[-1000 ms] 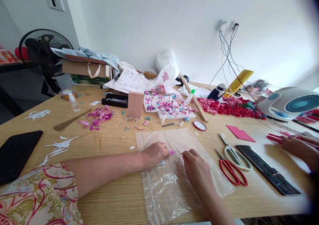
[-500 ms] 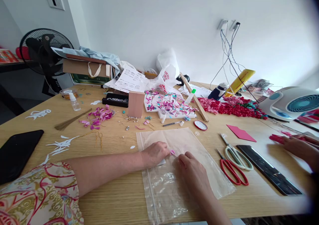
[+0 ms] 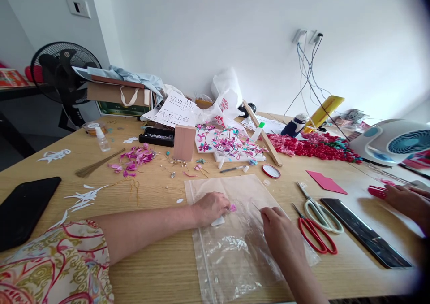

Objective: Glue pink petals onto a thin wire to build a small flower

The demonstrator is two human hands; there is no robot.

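Over a clear plastic bag [image 3: 231, 259] on the table, my left hand [image 3: 213, 208] pinches a small pink petal piece [image 3: 232, 208] at its fingertips. A small white piece [image 3: 218, 221] lies just below those fingers. My right hand [image 3: 278, 228] is to the right, its fingers closed on a thin pointed tool [image 3: 255, 206] whose tip points left toward the petal, with a gap between them. Pink petals [image 3: 134, 158] lie in a pile at the left, and white cut strips [image 3: 83, 198] are spread nearer the front.
Red-handled scissors [image 3: 317, 236], green-handled scissors [image 3: 324, 216] and a black flat case [image 3: 366, 232] lie at the right. Another person's hand [image 3: 403, 201] holds red strips at the right edge. A wooden block [image 3: 184, 143] stands behind the bag; a phone [image 3: 28, 210] lies far left.
My right hand has moved right, away from my left hand, taking the thin tool off the pink piece. My left hand stays nearly in place. The view has shifted slightly.
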